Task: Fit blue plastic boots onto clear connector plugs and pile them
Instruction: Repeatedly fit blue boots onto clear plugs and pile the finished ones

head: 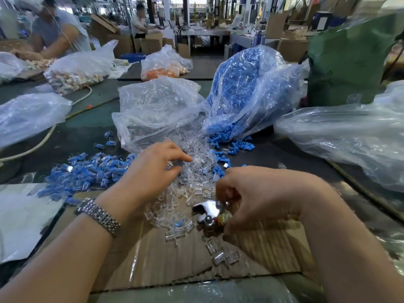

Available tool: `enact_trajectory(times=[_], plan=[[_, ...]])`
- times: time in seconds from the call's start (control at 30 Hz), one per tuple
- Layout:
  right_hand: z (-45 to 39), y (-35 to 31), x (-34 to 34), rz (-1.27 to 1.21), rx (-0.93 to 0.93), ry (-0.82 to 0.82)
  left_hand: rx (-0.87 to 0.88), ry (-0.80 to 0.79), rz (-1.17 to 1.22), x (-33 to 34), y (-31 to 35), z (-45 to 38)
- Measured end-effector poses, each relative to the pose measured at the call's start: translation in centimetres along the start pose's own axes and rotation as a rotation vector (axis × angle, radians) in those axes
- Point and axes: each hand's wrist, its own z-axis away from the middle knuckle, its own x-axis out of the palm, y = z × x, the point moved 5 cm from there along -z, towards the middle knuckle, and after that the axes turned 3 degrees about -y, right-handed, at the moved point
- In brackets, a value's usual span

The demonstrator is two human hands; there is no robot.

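A green sack (347,60) stands beyond a bag of orange parts (162,69).

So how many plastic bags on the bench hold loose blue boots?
1. The blue boot bag lies behind the clear plug pile, right of the clear plug bag, spilling boots from its mouth. The hazy bags at the left and right edges may hide more.

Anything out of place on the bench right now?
Yes: the right hand grips a shiny metal tool, odd for fitting boots. Otherwise, clear plugs and blue boots spill from their bags as working stock; the left hand reaches into the plugs.
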Motion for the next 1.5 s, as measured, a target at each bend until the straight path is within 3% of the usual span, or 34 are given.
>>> enact_trajectory(times=[0.1,0.17,0.23,0.3,0.47,0.67,0.87,0.97,1.07,1.23,1.33,1.5], plan=[[0.4,0.9,-1.2,-0.235,-0.039,0.072,0.019,-0.045,-0.083,1.1,0.2,0.0],[0.2,3.0,-2.6,-0.327,0.009,0.331,0.017,-0.041,-0.074,1.2,0.2,-0.1],[-0.1,5.5,-3.5,-0.254,0.147,0.602,0.011,-0.042,-0.066,1.3,0.1,-0.2],[-0.9,6.6,-3.3,-0.188,0.232,0.691,-0.004,-0.043,-0.056,1.3,0.2,-0.2],[-3.5,5.8,-1.8,-0.147,0.181,0.641,-0.021,0.017,-0.023,0.9,0.0,-0.1],[-5.4,5.7,-1.2,-0.108,0.267,0.521,-0.061,0.041,0.068,0.4,0.0,0.1],[-5.5,5.5,-1.0,-0.030,0.309,0.517,-0.085,0.040,0.189,0.3,-0.1,-0.1],[-4.5,5.7,-1.9,-0.182,0.263,0.642,-0.098,0.047,0.278,0.0,-0.1,0.0],[-3.4,5.4,-2.6,-0.501,0.149,0.759,-0.146,0.009,0.526,-0.2,-0.2,0.2],[-2.0,2.9,-3.0,-0.990,-0.165,0.703,-0.199,-0.016,0.944,-0.3,0.3,0.4],[-1.8,1.5,-3.1,-1.063,-0.279,0.670,-0.183,-0.024,1.021,-0.5,0.6,0.4],[-2.3,0.6,-2.6,-0.967,-0.238,0.716,-0.144,0.014,1.045,-0.6,1.1,0.4]])
